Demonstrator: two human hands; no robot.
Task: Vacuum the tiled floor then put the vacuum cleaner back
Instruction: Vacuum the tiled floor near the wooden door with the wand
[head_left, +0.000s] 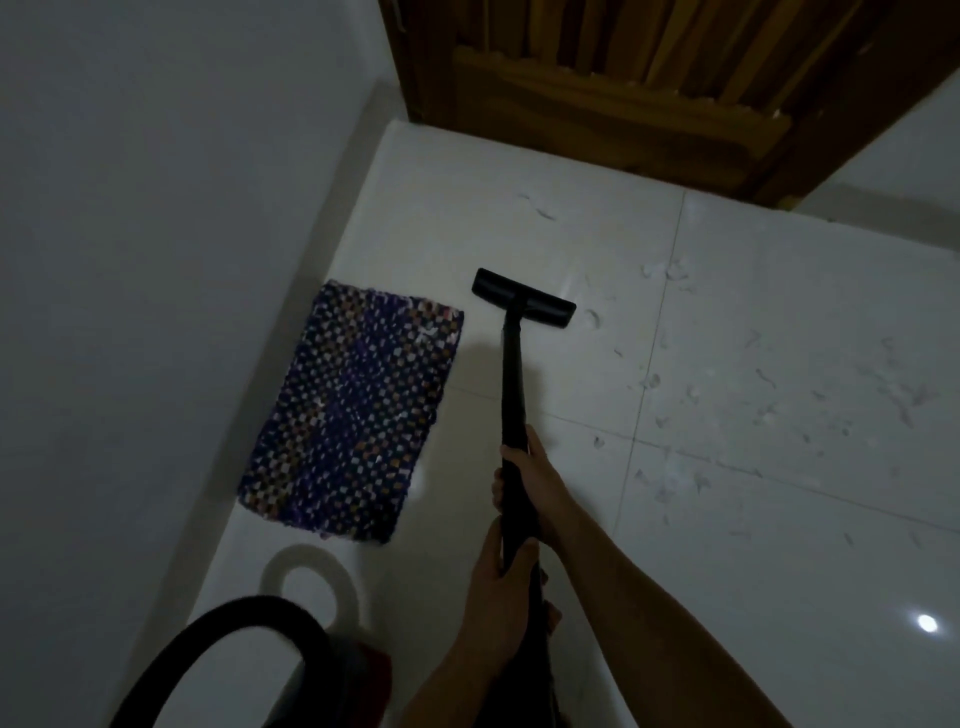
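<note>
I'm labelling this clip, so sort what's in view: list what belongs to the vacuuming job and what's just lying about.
Part of the job:
- vacuum wand, gripped by right hand and left hand
- floor nozzle
- hose
- scattered debris
- tiled floor

Just lying about:
- woven mat
- wooden door

One mat (350, 413), one vacuum wand (514, 384), two hands, many scattered scraps (769, 410).

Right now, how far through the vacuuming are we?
Early to midway. The tiles near the mat look clean. Both hands, right hand and left hand, grip the wand, with the floor head on the tiles. Scraps on the right remain, then putting the vacuum away.
</note>
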